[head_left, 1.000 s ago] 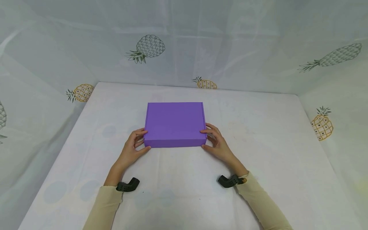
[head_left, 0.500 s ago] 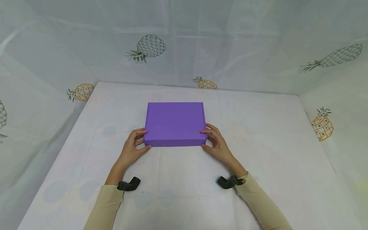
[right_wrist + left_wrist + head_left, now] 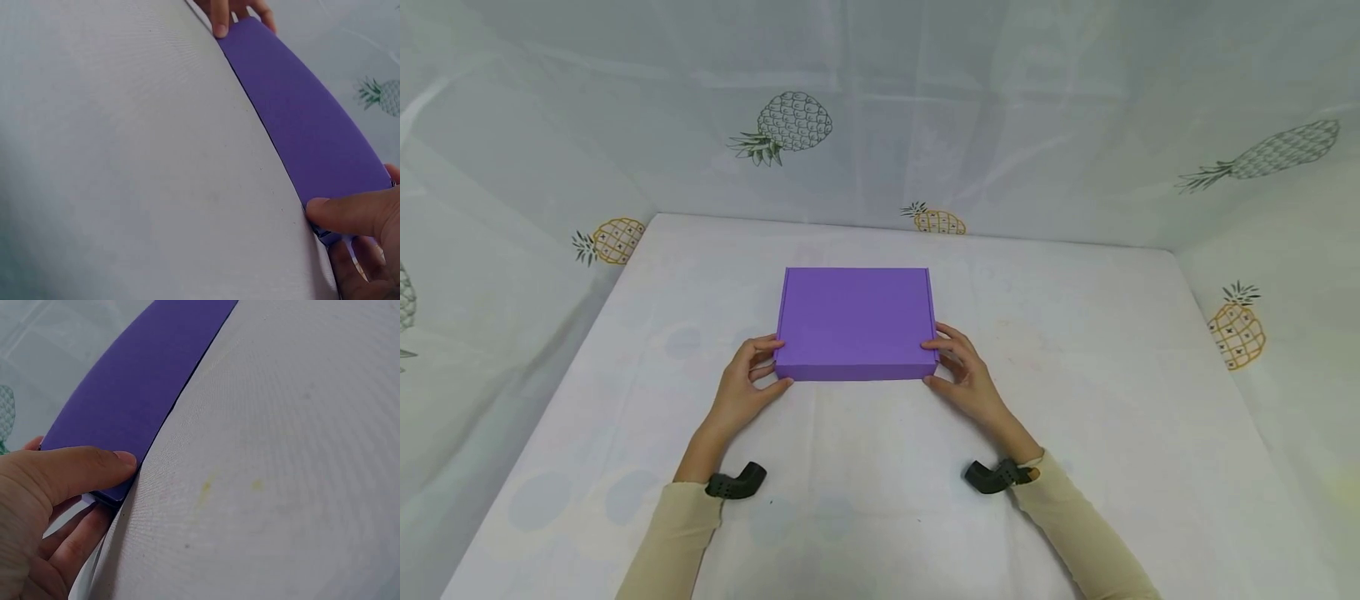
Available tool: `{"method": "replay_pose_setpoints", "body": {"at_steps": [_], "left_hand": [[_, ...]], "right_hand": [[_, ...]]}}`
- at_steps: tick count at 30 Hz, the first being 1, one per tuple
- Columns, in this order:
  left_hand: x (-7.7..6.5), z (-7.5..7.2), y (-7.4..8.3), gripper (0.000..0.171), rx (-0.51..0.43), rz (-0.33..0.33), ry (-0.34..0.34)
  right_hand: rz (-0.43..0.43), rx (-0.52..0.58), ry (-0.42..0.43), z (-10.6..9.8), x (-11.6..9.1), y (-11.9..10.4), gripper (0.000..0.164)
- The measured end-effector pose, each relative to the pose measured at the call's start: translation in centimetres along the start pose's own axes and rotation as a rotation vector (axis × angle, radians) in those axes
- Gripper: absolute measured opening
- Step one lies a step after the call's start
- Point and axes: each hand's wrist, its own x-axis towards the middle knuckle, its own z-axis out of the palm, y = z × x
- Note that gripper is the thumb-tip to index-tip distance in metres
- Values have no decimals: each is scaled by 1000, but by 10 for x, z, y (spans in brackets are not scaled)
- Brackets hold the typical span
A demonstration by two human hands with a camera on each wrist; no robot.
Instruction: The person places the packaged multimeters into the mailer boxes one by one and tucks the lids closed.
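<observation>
A flat purple box (image 3: 856, 317) lies on the white-covered table, its lid down and its long front side facing me. My left hand (image 3: 741, 392) grips the box's front left corner, thumb on the front face and fingers along the left side. At the front right corner my right hand (image 3: 973, 383) holds it in the same way. In the left wrist view the left thumb (image 3: 94, 470) presses low on the purple front face. The right wrist view shows the right thumb (image 3: 350, 212) near that face's lower edge, with the left fingers at the far end.
The white tablecloth (image 3: 880, 467) spreads around the box. A pale curtain with pineapple prints (image 3: 793, 121) hangs behind the table and along both sides. Each wrist wears a black camera mount (image 3: 737, 482) below the hand.
The front edge of the box sits very slightly higher in the head view than a second ago. Both hands keep the same grip on its corners.
</observation>
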Motion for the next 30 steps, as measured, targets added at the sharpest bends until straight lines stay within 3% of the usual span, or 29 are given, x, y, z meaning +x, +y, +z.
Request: {"method": "replay_pose_setpoints", "body": {"at_steps": [12, 30], "left_hand": [[2, -1, 2, 54, -64, -79, 21], [0, 2, -1, 51, -75, -113, -1]], "right_hand": [[55, -7, 53, 2, 2, -3, 43], [34, 16, -6, -4, 0, 3, 41]]}}
